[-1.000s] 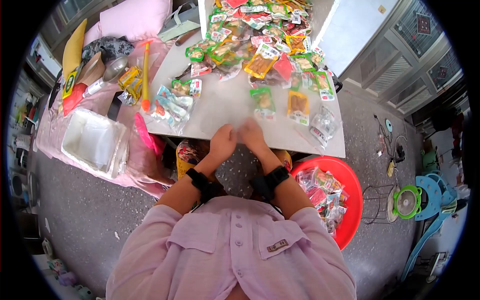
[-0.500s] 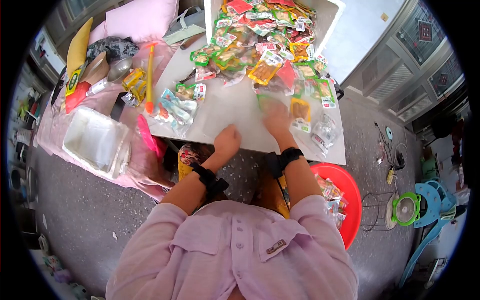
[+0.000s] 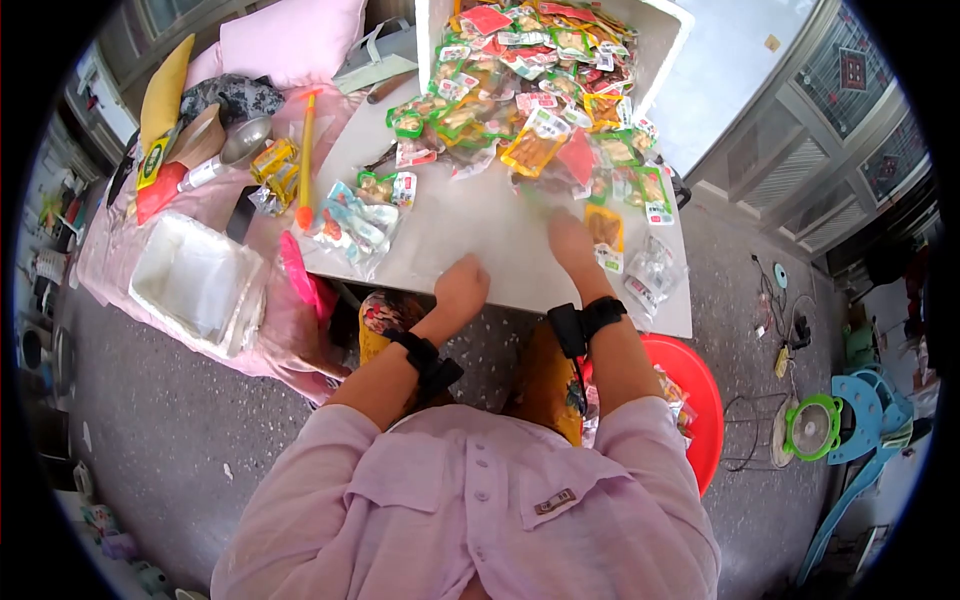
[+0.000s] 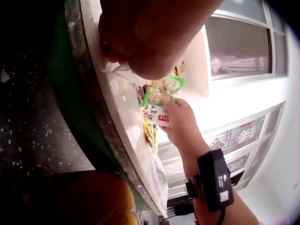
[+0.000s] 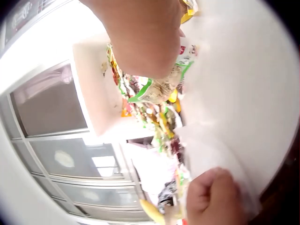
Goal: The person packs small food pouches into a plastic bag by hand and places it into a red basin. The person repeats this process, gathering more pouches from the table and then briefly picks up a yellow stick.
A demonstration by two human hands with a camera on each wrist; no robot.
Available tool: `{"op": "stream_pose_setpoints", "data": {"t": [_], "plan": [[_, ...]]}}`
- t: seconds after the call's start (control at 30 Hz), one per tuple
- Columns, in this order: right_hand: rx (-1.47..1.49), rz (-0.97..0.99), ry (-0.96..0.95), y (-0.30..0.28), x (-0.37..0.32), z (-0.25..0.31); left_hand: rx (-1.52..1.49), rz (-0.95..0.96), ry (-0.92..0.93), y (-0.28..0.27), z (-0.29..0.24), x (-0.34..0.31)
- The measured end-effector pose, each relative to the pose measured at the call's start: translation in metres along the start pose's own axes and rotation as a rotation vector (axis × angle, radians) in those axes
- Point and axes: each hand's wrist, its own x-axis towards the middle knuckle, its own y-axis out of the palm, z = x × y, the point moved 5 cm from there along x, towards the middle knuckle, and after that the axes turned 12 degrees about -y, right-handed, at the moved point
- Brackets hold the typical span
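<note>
My right hand pinches a green-edged snack packet by its white labelled end, raised over the table; the packet is blurred in the head view. Pale food shows through its clear face. Near the table's front edge, my left hand is curled, with thumb against fingers, on a thin see-through plastic bag. This bag spreads beside that hand in the right wrist view and hardly shows from the head. A yellow-edged packet lies just right of my right hand.
A white foam box at the back spills a heap of packets onto the table. Clear plastic wrapping lies at the right edge, blue-white packets at the left. A red basin with packets stands below right.
My right hand has gone from beside my left hand out to the right and forward, and has lifted the green-edged packet off the table. The left hand stays near the front edge.
</note>
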Motion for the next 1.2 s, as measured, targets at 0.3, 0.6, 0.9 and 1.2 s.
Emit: {"op": "stream_pose_setpoints", "data": {"t": [0.3,0.6,0.9,1.2], "plan": [[0.833,0.131,0.314,-0.056,-0.055,0.024,0.017,0.057,0.044,0.007,-0.011,0.0],[1.347,0.345,0.641,-0.026,-0.077,0.017,-0.054,0.048,0.138,0.016,-0.015,-0.005],[1.485,0.431,0.746,0.007,-0.08,0.013,-0.006,0.109,0.344,0.004,-0.046,-0.022],[1.78,0.234,0.78,0.008,-0.07,0.02,-0.065,0.157,0.388,-0.01,-0.053,-0.025]]}}
